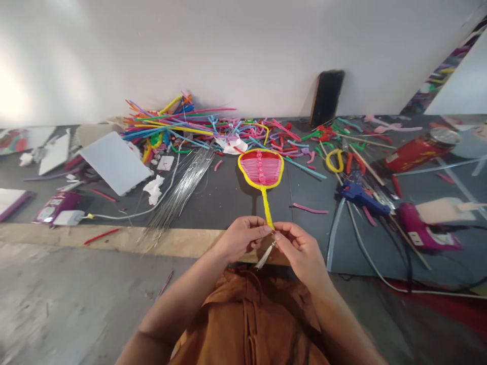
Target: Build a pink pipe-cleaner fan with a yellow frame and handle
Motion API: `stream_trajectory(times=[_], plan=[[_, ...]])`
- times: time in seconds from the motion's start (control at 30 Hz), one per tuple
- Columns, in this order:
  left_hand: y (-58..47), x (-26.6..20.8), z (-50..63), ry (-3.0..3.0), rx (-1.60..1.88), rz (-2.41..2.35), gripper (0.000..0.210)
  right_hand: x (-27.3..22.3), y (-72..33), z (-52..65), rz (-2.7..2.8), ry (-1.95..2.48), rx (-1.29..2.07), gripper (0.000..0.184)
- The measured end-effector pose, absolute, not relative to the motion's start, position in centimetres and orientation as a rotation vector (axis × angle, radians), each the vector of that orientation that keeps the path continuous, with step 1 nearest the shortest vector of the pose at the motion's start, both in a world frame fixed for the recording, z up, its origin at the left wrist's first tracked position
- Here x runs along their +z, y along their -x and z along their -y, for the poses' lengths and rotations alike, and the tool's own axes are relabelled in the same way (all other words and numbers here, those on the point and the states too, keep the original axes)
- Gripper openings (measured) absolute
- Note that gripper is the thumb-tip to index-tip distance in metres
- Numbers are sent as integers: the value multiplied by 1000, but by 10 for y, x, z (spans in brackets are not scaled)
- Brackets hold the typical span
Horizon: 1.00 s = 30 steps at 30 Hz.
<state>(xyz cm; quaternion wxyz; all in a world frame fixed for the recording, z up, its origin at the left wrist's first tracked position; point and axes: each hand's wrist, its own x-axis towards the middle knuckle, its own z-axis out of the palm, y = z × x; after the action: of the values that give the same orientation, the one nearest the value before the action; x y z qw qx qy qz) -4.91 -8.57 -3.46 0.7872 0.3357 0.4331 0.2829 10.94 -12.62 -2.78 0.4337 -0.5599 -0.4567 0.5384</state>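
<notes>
A small pipe-cleaner hand fan [272,175] points away from me over the table, with a yellow fuzzy rim and handle, a pink and red face and a row of pink beads down its middle. My left hand [246,235] pinches the lower end of its handle between thumb and fingers. Close against it, my right hand [300,248] is closed too, fingertips at the same handle end where a pale tassel [265,256] hangs down. Exactly what the right fingertips grip, cord or handle, is partly hidden.
Behind the fan lies a heap of coloured pipe cleaners [171,126]. A phone [327,97] leans on the wall. On the right are a blue glue gun [363,196], scissors [335,160], a tipped red can [422,149] and cables. Wire strands [190,177] and a white card [115,163] lie left.
</notes>
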Motion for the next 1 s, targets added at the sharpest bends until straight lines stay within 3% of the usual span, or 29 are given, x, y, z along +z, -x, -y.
stream_trajectory(times=[0.47, 1.0], plan=[[40, -18, 75, -612, 564, -842, 24, -27, -117, 114, 1390, 1395, 1192, 24], [27, -14, 69, -680, 667, -906, 36, -34, -122, 118, 1379, 1372, 1239, 25]])
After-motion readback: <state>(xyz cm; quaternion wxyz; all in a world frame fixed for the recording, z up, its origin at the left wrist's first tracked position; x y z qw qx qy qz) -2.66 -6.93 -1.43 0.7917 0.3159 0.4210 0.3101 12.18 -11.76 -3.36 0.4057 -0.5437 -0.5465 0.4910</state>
